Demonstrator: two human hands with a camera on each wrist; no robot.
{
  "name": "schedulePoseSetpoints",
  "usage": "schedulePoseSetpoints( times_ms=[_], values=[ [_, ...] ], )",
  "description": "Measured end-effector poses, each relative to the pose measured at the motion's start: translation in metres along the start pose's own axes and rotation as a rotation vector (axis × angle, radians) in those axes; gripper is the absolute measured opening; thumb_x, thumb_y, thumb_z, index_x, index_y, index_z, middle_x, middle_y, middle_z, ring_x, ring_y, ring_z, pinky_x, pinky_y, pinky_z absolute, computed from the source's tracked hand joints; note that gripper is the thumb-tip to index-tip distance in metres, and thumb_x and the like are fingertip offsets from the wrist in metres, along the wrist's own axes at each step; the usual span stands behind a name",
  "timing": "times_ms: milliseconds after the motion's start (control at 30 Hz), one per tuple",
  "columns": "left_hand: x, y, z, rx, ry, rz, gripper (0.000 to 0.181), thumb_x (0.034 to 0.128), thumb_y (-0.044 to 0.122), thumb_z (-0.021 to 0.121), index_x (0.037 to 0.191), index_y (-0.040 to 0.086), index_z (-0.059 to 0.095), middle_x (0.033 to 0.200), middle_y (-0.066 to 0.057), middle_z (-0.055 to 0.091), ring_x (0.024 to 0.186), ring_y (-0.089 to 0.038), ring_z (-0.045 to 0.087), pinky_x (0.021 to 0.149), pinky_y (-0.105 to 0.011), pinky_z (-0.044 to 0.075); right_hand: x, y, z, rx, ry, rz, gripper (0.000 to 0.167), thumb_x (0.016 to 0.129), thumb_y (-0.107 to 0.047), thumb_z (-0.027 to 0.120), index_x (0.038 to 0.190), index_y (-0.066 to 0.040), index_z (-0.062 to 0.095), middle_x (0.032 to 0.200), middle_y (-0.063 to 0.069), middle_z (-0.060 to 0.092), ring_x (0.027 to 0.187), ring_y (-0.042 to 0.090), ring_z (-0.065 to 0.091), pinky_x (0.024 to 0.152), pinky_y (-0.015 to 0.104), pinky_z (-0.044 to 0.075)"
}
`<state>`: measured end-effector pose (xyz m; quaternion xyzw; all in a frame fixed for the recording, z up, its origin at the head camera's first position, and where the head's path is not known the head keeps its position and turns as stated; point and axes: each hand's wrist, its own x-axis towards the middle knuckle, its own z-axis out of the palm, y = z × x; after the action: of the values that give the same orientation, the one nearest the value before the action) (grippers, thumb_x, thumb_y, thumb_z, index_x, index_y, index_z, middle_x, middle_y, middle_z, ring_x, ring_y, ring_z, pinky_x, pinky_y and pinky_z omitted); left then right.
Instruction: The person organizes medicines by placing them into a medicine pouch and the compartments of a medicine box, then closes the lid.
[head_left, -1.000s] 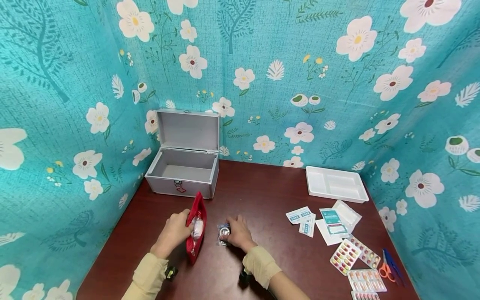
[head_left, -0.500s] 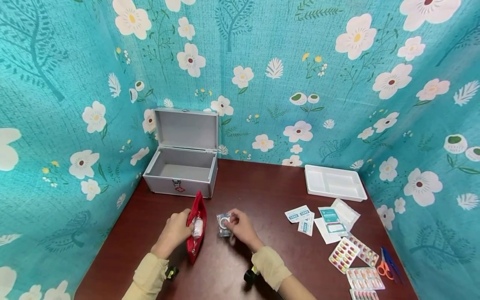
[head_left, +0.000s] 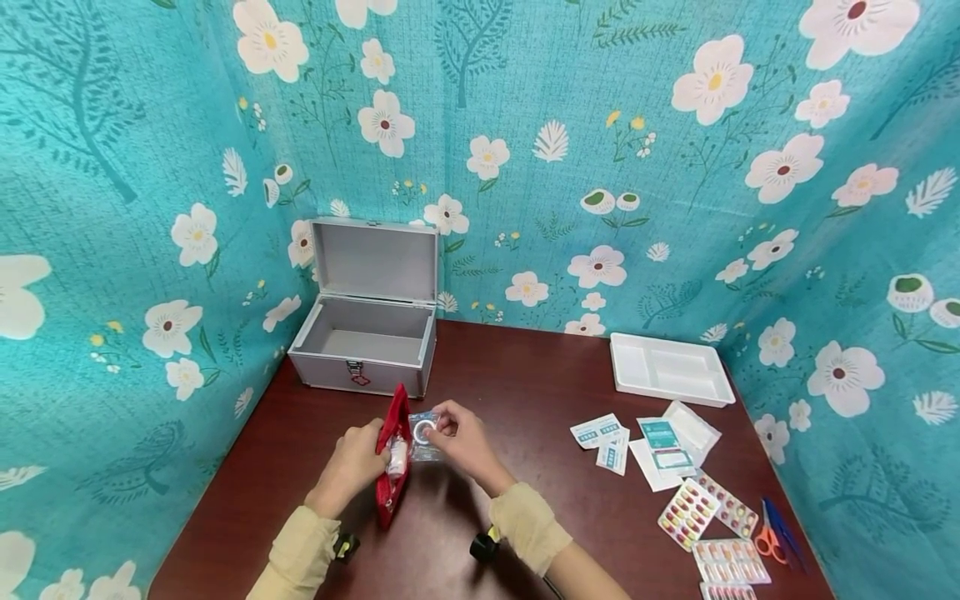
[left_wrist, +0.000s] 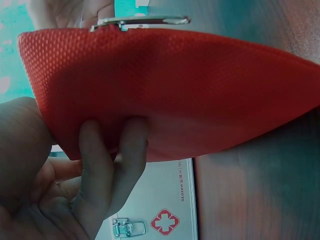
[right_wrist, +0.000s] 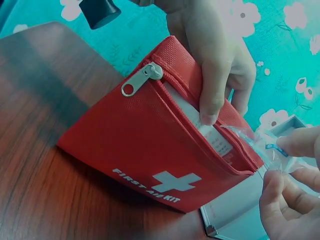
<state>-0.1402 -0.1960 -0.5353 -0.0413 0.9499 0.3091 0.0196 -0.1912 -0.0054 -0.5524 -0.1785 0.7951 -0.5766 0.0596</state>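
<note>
My left hand grips the red zippered first aid pouch by its far upper edge, thumb at the mouth and fingers against the outer side. The pouch stands on edge, unzipped. Inside shows a white printed item, mostly hidden. With thumb and fingertips, my right hand pinches a clear plastic packet with a white ring-shaped thing in it. The packet is at the pouch's mouth, its edge overlapping the opening in the right wrist view; whether it touches the pouch I cannot tell.
Behind the pouch stands an open grey metal case with a red cross. To the right lie a white divided tray, paper sachets, several pill blister packs, orange-handled scissors and a blue tool. Floral cloth surrounds the table.
My right hand has lifted the packet off the table and carried it left to the pouch's mouth. My left hand has stayed on the pouch.
</note>
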Motion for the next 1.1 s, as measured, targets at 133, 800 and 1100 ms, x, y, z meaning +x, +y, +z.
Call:
schedulePoseSetpoints(
  times_ms=[133, 800, 1100],
  values=[
    [0.001, 0.000, 0.000, 0.017, 0.005, 0.009, 0.026, 0.0823, 0.004, 0.073, 0.106, -0.001, 0.063, 0.077, -0.013, 0.065, 0.062, -0.021, 0.059, 0.056, -0.038, 0.055, 0.002, -0.001, 0.005, -0.010, 0.004, -0.001, 0.025, 0.080, -0.005, 0.075, 0.102, 0.001, 0.065, 0.078, 0.009, 0.063, 0.070, 0.007, 0.055, 0.066, 0.015, 0.048],
    [0.002, -0.003, 0.004, 0.035, 0.024, 0.031, 0.021, 0.0829, 0.005, 0.072, 0.102, 0.000, 0.064, 0.070, -0.009, 0.061, 0.058, -0.020, 0.056, 0.053, -0.036, 0.050, 0.009, 0.004, 0.021, -0.207, -0.028, -0.029, 0.019, 0.078, -0.012, 0.079, 0.091, -0.003, 0.068, 0.072, 0.005, 0.068, 0.060, -0.002, 0.052, 0.057, 0.015, 0.046],
    [0.001, -0.002, 0.003, 0.044, 0.026, 0.036, 0.022, 0.0826, 0.005, 0.071, 0.103, 0.000, 0.064, 0.074, -0.011, 0.064, 0.059, -0.021, 0.057, 0.054, -0.037, 0.052, 0.012, -0.007, 0.033, -0.490, -0.033, -0.032, 0.025, 0.080, -0.027, 0.082, 0.094, -0.009, 0.072, 0.062, -0.007, 0.059, 0.054, 0.001, 0.047, 0.052, 0.018, 0.038]
  ],
)
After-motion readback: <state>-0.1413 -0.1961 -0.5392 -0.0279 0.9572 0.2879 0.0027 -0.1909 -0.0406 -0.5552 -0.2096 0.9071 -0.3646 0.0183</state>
